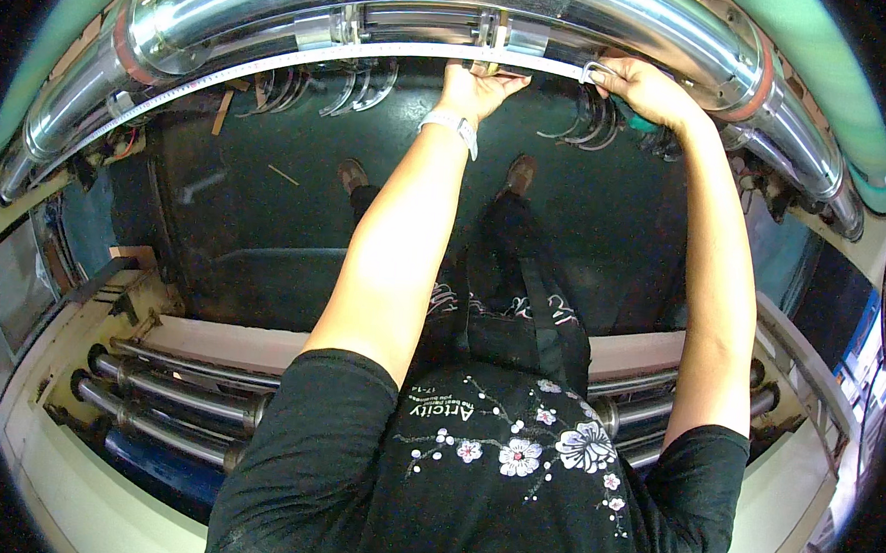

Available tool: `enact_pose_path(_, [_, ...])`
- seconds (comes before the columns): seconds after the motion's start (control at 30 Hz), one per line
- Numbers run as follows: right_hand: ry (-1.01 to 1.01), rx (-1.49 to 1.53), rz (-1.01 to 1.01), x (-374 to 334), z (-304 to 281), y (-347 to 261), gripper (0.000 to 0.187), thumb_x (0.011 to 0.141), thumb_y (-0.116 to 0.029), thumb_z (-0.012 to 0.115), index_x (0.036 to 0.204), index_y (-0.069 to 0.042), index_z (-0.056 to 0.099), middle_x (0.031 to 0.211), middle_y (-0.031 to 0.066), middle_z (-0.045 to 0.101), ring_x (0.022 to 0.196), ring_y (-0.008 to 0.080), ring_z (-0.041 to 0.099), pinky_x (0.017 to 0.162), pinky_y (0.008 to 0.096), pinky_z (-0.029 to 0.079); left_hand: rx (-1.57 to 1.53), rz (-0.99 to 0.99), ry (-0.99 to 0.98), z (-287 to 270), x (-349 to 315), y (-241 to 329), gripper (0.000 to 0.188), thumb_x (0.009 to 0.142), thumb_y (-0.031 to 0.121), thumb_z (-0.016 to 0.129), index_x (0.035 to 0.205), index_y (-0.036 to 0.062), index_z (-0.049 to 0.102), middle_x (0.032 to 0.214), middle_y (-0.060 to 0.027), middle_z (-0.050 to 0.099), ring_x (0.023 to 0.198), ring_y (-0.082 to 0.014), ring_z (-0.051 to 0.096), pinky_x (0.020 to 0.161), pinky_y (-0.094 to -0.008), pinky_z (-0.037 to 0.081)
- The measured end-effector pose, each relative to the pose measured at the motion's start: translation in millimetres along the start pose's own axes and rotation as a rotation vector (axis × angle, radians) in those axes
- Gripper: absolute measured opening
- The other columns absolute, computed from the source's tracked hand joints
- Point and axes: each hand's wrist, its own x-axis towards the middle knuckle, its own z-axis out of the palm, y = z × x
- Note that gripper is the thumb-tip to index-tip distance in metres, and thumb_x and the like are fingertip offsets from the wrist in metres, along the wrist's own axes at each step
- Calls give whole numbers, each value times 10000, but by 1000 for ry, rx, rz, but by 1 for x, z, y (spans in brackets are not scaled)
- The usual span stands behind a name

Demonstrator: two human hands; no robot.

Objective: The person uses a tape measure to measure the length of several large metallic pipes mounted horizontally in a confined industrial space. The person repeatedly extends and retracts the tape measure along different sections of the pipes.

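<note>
A long white measuring tape point(274, 59) runs in a curve along the near side of a shiny metal roller point(276, 12). Its right end, by a small metal loop point(594, 72), is pinched in my right hand point(648, 90). My left hand point(476, 90) reaches up to the tape's underside near the middle. The thumb sticks out to the right, apart from the other fingers, which are partly hidden at the tape. Just behind that hand, a metal collar point(490, 29) sits on a thinner shaft point(416, 20). A watch point(458, 129) is on my left wrist.
Curved metal strips hang below the roller at the left point(363, 87) and right point(586, 124). A dark green thing point(640, 119) shows under my right hand, its kind unclear. Other metal rollers point(177, 388) lie in a pale frame point(141, 491) on the near side. My feet stand on a dark floor point(275, 238).
</note>
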Motion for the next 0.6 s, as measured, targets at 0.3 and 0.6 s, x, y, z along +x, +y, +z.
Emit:
enact_pose_path(0.3, [-12, -16, 7, 1, -1, 1, 304, 866, -311, 450, 695, -63, 491, 648, 34, 476, 660, 143, 432, 672, 268, 353, 29, 34, 22, 6, -4, -1, 549, 824, 481, 329, 1017, -4, 498, 1092, -256, 472, 1059, -460, 392, 941, -598, 224])
enact_pose_path(0.6, [-20, -4, 32, 1, -2, -1, 326, 863, -341, 449, 697, -66, 505, 633, 28, 478, 645, 143, 434, 664, 266, 357, 12, 12, 30, 6, -6, 0, 501, 840, 469, 334, 1010, 32, 510, 1069, -241, 489, 1055, -409, 418, 935, -585, 256])
